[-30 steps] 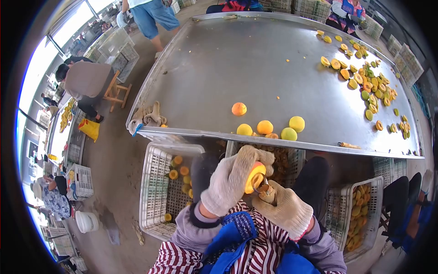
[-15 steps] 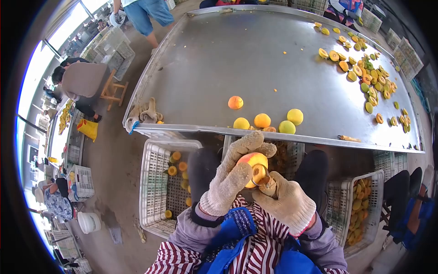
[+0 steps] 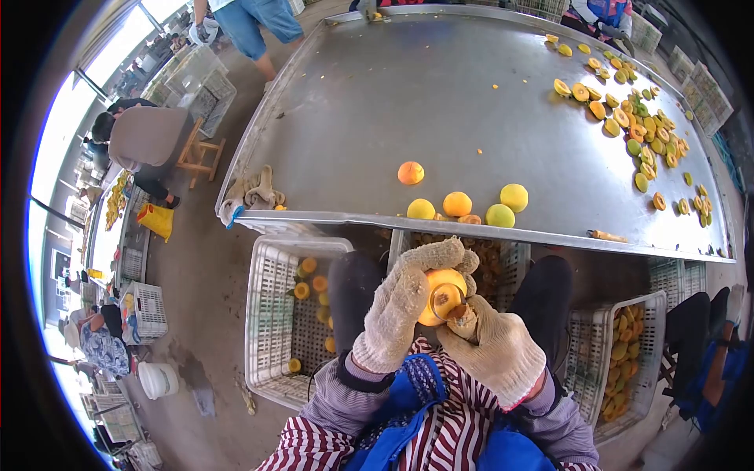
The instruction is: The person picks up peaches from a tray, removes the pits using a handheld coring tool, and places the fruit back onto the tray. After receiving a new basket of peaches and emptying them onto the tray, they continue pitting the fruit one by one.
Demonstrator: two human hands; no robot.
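My left hand (image 3: 404, 302), in a pale knitted glove, is closed round a yellow-orange fruit (image 3: 433, 308) above my lap. A cut face with a brown centre shows on the fruit. My right hand (image 3: 499, 345), gloved too, is closed at the fruit's right side; a brownish end of something (image 3: 462, 320) sticks out between its fingers, too hidden to name. Beyond my hands, several whole fruits lie near the front edge of the metal table (image 3: 353, 118), among them an orange one (image 3: 457, 204) and a green one (image 3: 499, 216).
Halved fruits (image 3: 620, 118) cover the table's right part. Gloves (image 3: 263, 192) lie at its left corner, a wooden-handled tool (image 3: 609, 236) at its front edge. Crates (image 3: 263, 314) (image 3: 652, 369) of fruit flank my legs. Other people (image 3: 149, 141) sit or stand around.
The fruit has turned in my left hand, so its cut face now points more upward. The view has shifted slightly. At the table's far edge, a co-worker's gloved hand has come into view.
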